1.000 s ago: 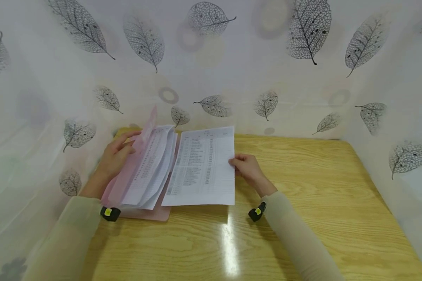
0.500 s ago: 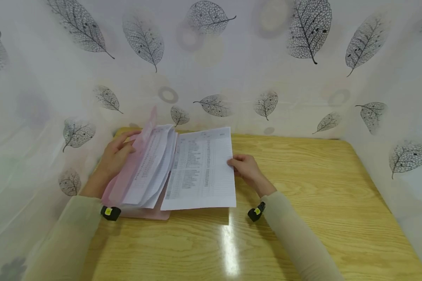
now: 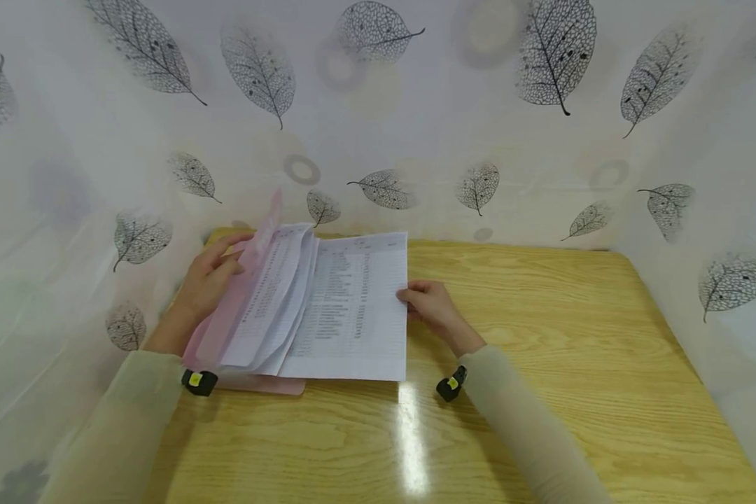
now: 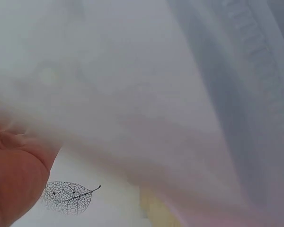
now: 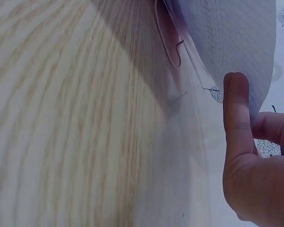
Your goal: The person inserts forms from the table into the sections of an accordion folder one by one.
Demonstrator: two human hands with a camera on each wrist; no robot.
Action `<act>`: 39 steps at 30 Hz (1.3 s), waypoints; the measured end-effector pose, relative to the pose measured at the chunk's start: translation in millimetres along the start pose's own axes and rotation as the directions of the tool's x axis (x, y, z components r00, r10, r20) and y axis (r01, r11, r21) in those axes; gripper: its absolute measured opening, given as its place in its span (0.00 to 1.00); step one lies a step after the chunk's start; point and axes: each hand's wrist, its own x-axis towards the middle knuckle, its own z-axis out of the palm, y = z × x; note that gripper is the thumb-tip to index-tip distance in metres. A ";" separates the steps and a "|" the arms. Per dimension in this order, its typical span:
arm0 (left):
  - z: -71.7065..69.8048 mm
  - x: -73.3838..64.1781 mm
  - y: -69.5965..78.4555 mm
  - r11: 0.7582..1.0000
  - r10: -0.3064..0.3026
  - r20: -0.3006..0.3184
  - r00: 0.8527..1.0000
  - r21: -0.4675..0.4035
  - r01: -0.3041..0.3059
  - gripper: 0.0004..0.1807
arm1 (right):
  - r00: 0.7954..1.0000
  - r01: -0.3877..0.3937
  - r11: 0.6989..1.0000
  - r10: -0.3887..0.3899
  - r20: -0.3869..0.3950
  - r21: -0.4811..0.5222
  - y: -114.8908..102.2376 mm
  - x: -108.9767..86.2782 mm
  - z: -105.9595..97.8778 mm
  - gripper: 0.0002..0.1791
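A pink translucent folder lies on the left of the table in the head view, its front cover raised and tilted. My left hand grips that cover, fingers at its outer side; the cover blurs most of the left wrist view, with part of the hand at its edge. Several loose printed pages fan out inside the folder. With thumb and fingers, my right hand pinches the right edge of a printed sheet. The sheet's left edge is hidden behind the fanned pages. The right wrist view shows the thumb on the sheet.
A wooden table extends to the right and front of the folder. Leaf-patterned white sheeting rises along the back and both sides of the table. Black cameras sit on both wrists, the right one just above the tabletop.
My right hand has moved left with the printed sheet, whose left edge has slid in behind the fanned pages. My left hand and the folder cover have stayed nearly still.
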 end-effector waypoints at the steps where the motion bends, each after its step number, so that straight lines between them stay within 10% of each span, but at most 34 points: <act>1: 0.2 0.0 0.3 1.000 -0.002 -0.001 1.000 -0.001 0.002 0.30 | 1.000 -0.002 1.000 0.002 0.002 -0.002 0.0 -0.3 1.7 0.20; 39: 0.4 -2.3 3.9 1.000 -0.018 -0.027 0.999 0.008 0.019 0.30 | 0.996 -0.013 0.999 0.018 0.087 -0.052 0.6 6.2 49.7 0.14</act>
